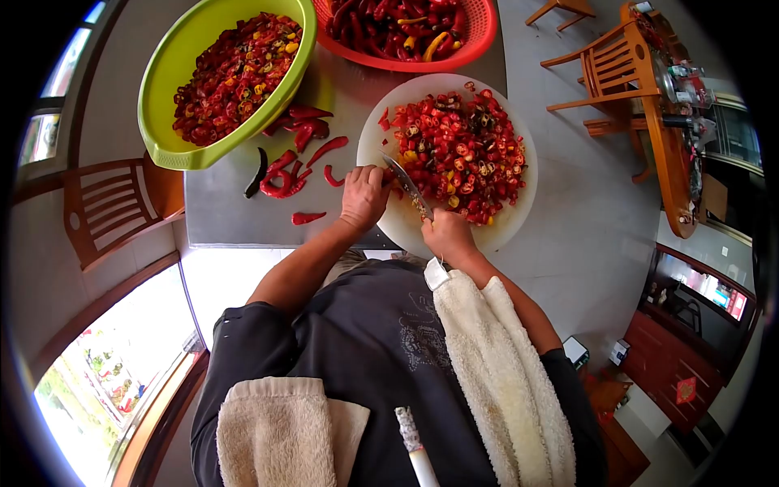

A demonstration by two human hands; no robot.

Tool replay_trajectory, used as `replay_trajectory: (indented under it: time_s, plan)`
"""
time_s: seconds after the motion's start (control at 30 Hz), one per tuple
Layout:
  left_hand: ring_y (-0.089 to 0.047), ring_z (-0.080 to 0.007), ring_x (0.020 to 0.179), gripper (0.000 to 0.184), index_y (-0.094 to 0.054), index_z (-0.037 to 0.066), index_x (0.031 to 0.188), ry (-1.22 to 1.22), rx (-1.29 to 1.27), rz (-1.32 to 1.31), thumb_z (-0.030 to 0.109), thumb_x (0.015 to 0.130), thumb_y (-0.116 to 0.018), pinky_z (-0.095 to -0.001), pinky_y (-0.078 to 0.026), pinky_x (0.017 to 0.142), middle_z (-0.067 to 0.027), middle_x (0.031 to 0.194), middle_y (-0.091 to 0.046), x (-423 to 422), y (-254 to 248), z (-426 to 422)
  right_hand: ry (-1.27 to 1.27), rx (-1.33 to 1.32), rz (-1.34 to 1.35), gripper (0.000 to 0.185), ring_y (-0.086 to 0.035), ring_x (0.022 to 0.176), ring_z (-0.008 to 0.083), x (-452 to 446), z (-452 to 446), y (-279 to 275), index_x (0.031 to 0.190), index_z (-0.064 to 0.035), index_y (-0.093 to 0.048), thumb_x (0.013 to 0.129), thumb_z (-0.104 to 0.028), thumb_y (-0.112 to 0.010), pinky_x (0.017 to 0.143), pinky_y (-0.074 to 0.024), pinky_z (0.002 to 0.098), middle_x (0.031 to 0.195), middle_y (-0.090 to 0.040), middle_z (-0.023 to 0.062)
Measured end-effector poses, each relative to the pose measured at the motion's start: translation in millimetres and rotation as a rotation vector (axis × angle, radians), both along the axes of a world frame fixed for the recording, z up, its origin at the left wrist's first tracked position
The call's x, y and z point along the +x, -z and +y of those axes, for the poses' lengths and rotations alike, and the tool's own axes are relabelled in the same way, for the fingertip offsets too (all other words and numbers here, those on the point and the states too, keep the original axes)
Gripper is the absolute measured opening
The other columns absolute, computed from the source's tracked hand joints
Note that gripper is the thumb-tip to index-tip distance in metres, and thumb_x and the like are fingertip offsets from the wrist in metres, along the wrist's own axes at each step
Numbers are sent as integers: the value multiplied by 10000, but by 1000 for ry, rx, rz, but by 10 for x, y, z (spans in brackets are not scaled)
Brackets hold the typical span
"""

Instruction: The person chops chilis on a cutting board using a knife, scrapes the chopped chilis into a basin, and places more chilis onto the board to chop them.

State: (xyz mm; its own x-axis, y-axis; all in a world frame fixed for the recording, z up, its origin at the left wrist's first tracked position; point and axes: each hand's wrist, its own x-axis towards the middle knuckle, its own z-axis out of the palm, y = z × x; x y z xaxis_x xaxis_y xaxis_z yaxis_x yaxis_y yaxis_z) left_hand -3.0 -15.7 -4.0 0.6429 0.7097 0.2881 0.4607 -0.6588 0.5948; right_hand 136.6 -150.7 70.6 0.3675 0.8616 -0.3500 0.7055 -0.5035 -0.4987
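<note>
My right hand (449,235) is closed around the handle of a kitchen knife (408,186), its blade slanting up and left over a round white cutting board (518,207). Left of the blade, my left hand (363,197) has its fingers curled on a red chili pepper, mostly hidden beneath them. Cut red chili pieces (466,150), with a few yellow and dark ones, are heaped on the board. Several whole red chilies (280,183) and one dark chili (256,172) lie on the table left of my left hand.
A green basin (154,122) of chopped chilies stands at the table's far left. Behind the board is a red basket (487,32) of whole chilies. The grey metal table (219,219) ends near my body. A wooden chair (114,203) stands left. A lit cigarette (415,450) juts up below my view.
</note>
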Motion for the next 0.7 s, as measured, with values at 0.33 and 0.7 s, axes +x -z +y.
replay_trajectory:
  time_s: [0.33,0.7]
  plan:
    - [-564,-293,798,199,-561,68,849,71,42,-92,112,726,-711,-394,-450,724,-85,829,-575,16,34,70,15,-266,10,224,-636,813,423,-36,238,12,818,26,-637,793,-161,-517,762,-505,499,805,-631,286]
    - [-587,-310,845,291,-623,57,991,72,28,-54,130,727,-719,-399,-487,754,-111,887,-602,112,-93,105,150,-8,-25,235,-622,751,426,130,97,240,790,13,-629,781,-217,-581,696,-497,491,751,-626,251]
